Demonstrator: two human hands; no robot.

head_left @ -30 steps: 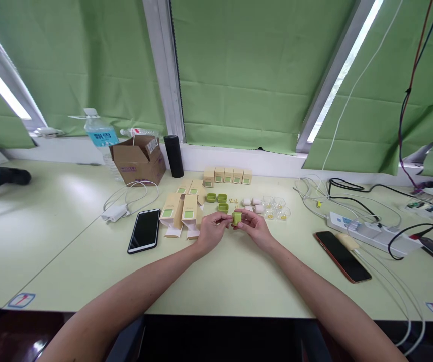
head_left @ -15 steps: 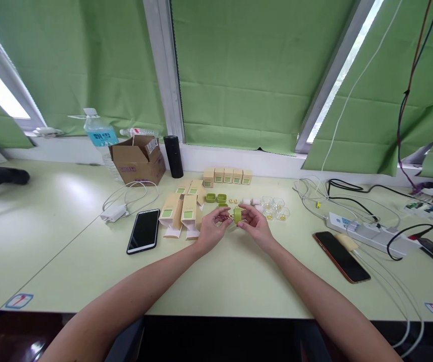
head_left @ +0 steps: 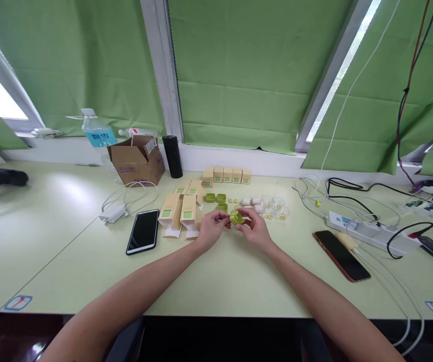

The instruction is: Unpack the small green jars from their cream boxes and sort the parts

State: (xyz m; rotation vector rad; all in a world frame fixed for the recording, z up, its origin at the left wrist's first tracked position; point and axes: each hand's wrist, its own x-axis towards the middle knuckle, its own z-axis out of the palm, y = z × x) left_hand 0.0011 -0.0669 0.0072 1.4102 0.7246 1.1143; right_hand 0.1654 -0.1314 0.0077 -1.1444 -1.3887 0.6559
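A small olive-green plastic cup-like piece (head_left: pixel 235 217) is held above the table between the fingertips of my right hand (head_left: pixel 257 230). My left hand (head_left: pixel 212 230) is pinched closed against the left side of that piece; whatever lies between its fingertips is too small to make out. Just beyond the hands sit several green square plastic cups (head_left: pixel 221 198) and a few tiny yellow parts (head_left: pixel 233 200). White cylindrical pieces (head_left: pixel 255 200) and clear plastic covers (head_left: pixel 278 203) with yellow bits inside stand behind my right hand.
Open cardboard cartons (head_left: pixel 189 211) lie left of my hands, beside a white-framed phone (head_left: pixel 143 232). Small closed boxes (head_left: pixel 227 175) line the back. A brown box (head_left: pixel 138 160) and black cylinder (head_left: pixel 173 157) stand back left. To the right are another phone (head_left: pixel 341 255) and a power strip (head_left: pixel 370 234).
The green piece has been turned, so its hollow shape now shows more, and it sits slightly further left. Both hands remain close together in nearly the same place.
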